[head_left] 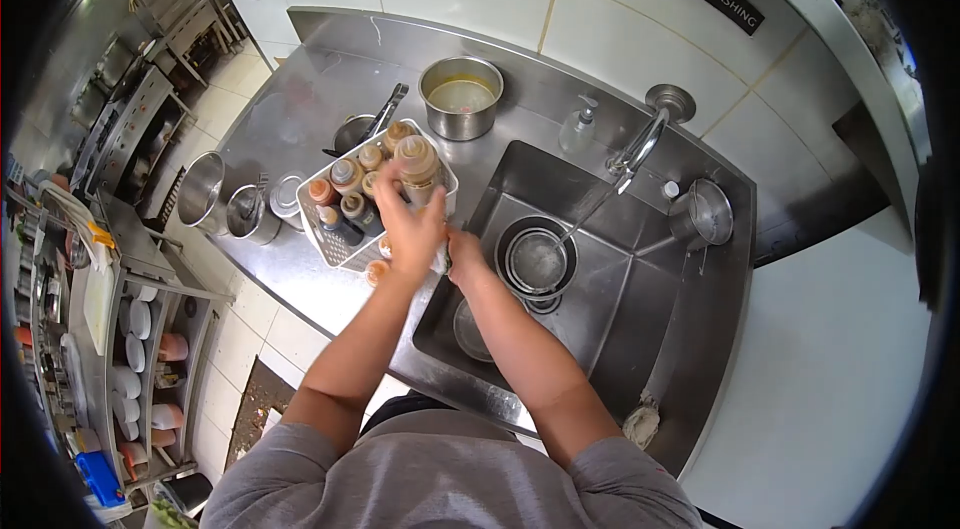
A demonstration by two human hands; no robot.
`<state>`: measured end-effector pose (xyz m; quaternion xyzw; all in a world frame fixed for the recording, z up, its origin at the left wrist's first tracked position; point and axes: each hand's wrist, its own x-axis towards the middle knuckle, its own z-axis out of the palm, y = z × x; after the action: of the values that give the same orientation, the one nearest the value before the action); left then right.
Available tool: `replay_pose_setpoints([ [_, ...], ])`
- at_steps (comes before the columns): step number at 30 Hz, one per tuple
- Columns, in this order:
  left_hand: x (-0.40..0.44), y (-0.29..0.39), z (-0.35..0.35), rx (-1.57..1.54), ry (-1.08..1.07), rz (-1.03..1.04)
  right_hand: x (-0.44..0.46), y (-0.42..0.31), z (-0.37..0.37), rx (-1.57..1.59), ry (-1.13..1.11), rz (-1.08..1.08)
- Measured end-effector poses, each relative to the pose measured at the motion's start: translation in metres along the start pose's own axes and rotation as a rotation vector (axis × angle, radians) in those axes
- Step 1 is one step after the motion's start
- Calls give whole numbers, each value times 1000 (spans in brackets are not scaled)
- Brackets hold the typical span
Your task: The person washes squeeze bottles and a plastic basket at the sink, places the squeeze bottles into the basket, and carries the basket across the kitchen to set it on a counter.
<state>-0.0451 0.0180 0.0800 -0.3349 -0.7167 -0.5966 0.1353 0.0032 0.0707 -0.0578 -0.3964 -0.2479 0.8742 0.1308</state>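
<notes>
My left hand (pixel 407 234) is at the near right part of a white perforated basket (pixel 322 231). Its fingers and thumb curve round a large squeeze bottle (pixel 417 165) with a pale cap and brownish contents. Several smaller sauce bottles (pixel 346 175) with orange, tan and dark contents stand packed in the basket. My right hand (pixel 462 255) is closed beside the left one, at the sink's left edge. A bit of something white (pixel 440 260) shows by its fingers, too covered to name. An orange-topped bottle (pixel 377 273) is just outside the basket's near side.
Water runs from the faucet (pixel 628 165) into nested bowls (pixel 538 260) in the steel sink (pixel 625 274). A pot of liquid (pixel 461 101) and a soap dispenser (pixel 578 126) stand behind. Metal containers (pixel 205 191) are at the left, and a saucepan (pixel 700 214) lies at the right.
</notes>
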Motion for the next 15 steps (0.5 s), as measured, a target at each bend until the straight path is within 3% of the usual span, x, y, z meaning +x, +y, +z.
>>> replay_pose_setpoints([
  [3, 46, -19, 4, 26, -37, -127, -13, -9, 7, -142, 85, 85],
  [5, 61, -35, 7, 95, -303, -263, -38, -26, 8, -216, 129, 35],
  [6, 66, -34, 5, 93, -295, -255, -47, -32, 9, -219, 123, 27],
  [8, 82, -28, 4, 187, -235, -281, -58, -47, 14, -300, 308, -471],
  [10, 98, -29, 10, 139, -179, -224, -79, -71, 30, -480, 292, -845],
  [12, 113, 31, 0, -227, -48, -149, -126, -99, 74, -752, 348, -1243],
  [14, 117, 90, -5, -330, -157, -167, -150, -125, 110, -851, 260, -1607],
  [15, 119, 105, -3, -438, -250, -173, -160, -142, 121, -845, 267, -1609],
])
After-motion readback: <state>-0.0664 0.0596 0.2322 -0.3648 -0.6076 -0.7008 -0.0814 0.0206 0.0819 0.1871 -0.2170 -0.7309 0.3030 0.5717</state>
